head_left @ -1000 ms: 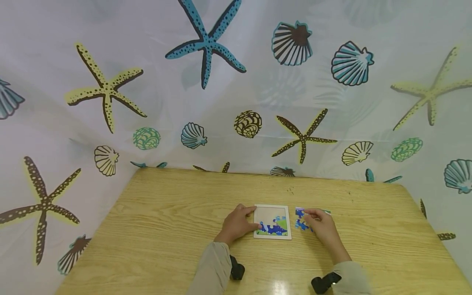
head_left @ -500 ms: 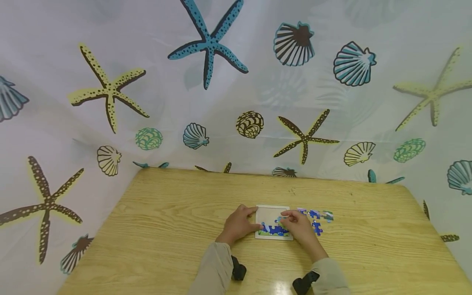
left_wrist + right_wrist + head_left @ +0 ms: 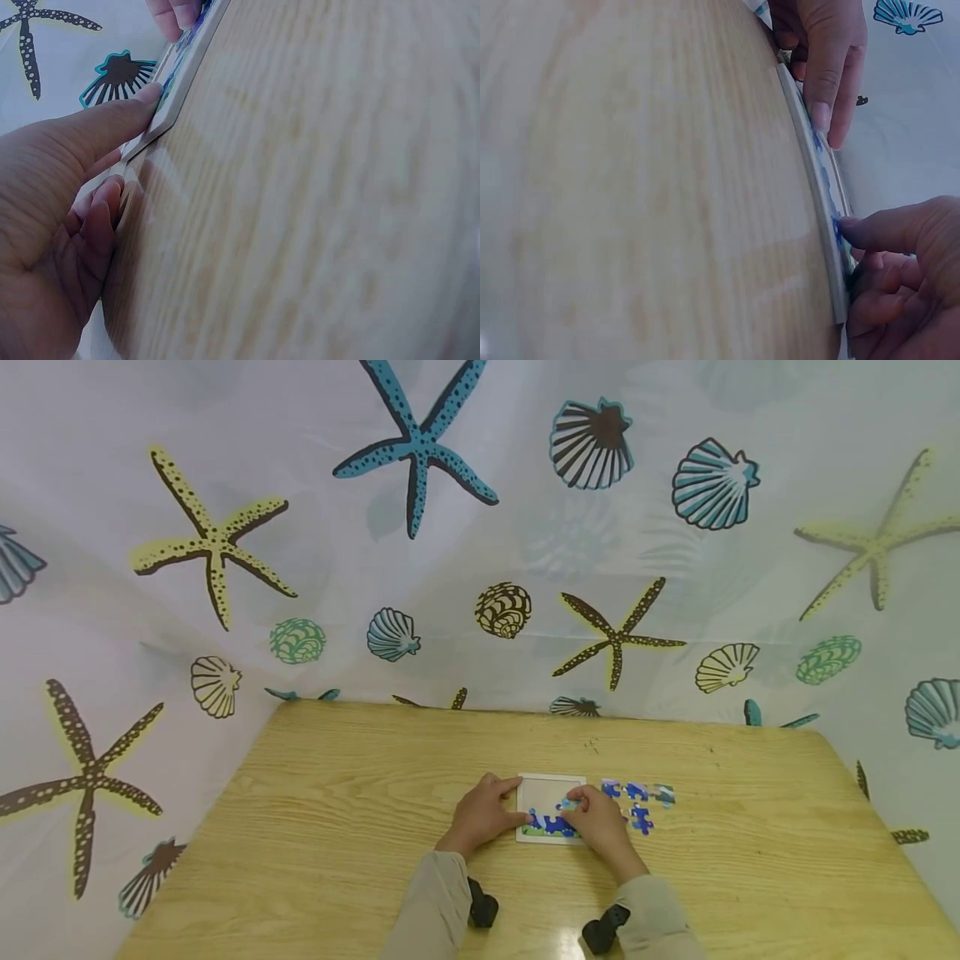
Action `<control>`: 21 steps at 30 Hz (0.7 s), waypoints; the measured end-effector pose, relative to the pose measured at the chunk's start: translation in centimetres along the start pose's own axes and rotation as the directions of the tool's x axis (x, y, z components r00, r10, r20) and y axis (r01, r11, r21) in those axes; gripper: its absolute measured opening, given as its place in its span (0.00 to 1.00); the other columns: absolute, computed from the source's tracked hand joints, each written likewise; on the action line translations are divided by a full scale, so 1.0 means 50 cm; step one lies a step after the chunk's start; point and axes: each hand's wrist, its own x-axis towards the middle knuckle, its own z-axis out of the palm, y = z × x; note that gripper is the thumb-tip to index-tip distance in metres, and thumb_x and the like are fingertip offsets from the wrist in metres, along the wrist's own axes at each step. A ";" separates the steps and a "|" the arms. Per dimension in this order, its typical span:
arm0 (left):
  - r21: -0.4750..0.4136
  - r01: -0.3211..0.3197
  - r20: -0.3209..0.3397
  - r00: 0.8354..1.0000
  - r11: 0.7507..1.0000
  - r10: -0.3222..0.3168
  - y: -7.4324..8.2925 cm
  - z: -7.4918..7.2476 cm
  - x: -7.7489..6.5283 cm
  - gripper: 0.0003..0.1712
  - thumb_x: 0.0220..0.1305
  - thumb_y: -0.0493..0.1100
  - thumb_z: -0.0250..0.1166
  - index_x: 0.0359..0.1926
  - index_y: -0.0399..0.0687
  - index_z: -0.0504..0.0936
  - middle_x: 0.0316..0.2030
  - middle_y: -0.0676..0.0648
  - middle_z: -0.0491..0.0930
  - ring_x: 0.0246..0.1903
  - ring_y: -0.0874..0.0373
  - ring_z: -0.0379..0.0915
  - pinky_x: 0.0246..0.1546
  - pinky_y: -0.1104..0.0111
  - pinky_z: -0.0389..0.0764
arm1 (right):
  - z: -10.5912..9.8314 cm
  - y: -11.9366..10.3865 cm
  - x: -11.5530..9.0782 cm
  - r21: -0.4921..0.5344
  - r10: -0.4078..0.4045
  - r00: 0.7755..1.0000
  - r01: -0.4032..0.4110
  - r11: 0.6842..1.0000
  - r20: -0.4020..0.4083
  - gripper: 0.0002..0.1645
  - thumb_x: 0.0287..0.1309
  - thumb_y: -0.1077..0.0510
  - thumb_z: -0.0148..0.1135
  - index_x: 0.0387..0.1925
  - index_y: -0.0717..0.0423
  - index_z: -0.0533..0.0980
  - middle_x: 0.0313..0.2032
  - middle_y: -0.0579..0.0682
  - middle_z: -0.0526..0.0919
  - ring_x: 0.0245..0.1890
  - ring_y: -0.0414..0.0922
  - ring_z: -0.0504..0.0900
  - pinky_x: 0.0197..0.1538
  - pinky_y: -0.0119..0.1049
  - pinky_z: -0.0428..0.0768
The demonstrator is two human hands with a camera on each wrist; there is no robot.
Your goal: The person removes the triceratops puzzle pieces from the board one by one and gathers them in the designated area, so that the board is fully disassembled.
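Nearest of all, here in beige sleeves [image 3: 435, 902], with black devices [image 3: 483, 906] at both wrists. Just past those, spreading the left hand [image 3: 483, 814] along the left edge of the puzzle tray [image 3: 537, 790], with thumb and forefinger stretched well apart and pressing down. Over on the tray's right side, bending the fingers of the right hand [image 3: 602, 824] in toward the thumb; can't tell whether pinching a piece. Lying flat on the wooden surface [image 3: 360, 793] between both hands, filled with blue and green fitted pieces [image 3: 551, 824] nearest, bare farther up. Look right, to loose pieces [image 3: 640, 818] just beside the tray! Then far back, to pale cloth [image 3: 450, 577] printed with starfish and shells.
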 end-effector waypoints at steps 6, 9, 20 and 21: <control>-0.009 0.004 -0.002 1.000 1.000 -0.004 -0.001 -0.002 0.000 0.41 0.50 0.58 0.72 0.64 0.51 0.72 0.32 0.52 0.66 0.26 0.58 0.60 0.28 0.67 0.61 | -0.004 -0.013 0.002 -0.040 0.011 1.000 -0.009 0.999 0.029 0.13 0.54 0.61 0.66 0.42 0.61 0.76 0.23 0.49 0.70 0.21 0.42 0.67 0.27 0.36 0.66; -0.005 0.006 -0.001 1.000 1.000 -0.006 0.000 -0.002 -0.002 0.41 0.50 0.58 0.72 0.64 0.51 0.72 0.33 0.53 0.66 0.26 0.59 0.60 0.28 0.67 0.61 | -0.004 -0.014 0.003 -0.054 0.011 0.999 -0.010 0.998 0.032 0.13 0.54 0.62 0.66 0.41 0.61 0.76 0.23 0.49 0.71 0.21 0.42 0.67 0.27 0.35 0.66; -0.011 0.005 -0.006 1.000 1.000 -0.005 0.003 -0.001 0.002 0.41 0.50 0.57 0.72 0.64 0.50 0.72 0.33 0.53 0.66 0.26 0.59 0.60 0.28 0.67 0.61 | -0.001 -0.015 0.008 -0.101 -0.003 1.000 0.001 0.995 -0.021 0.13 0.50 0.63 0.69 0.39 0.60 0.77 0.28 0.52 0.73 0.25 0.45 0.68 0.30 0.38 0.68; -0.010 0.004 -0.008 1.000 1.000 -0.004 0.004 -0.002 0.003 0.41 0.50 0.57 0.72 0.64 0.50 0.72 0.32 0.53 0.66 0.26 0.59 0.60 0.28 0.67 0.61 | -0.001 -0.016 0.008 -0.104 -0.010 1.000 0.006 0.995 -0.030 0.13 0.50 0.63 0.69 0.38 0.60 0.77 0.31 0.54 0.74 0.27 0.46 0.69 0.32 0.40 0.70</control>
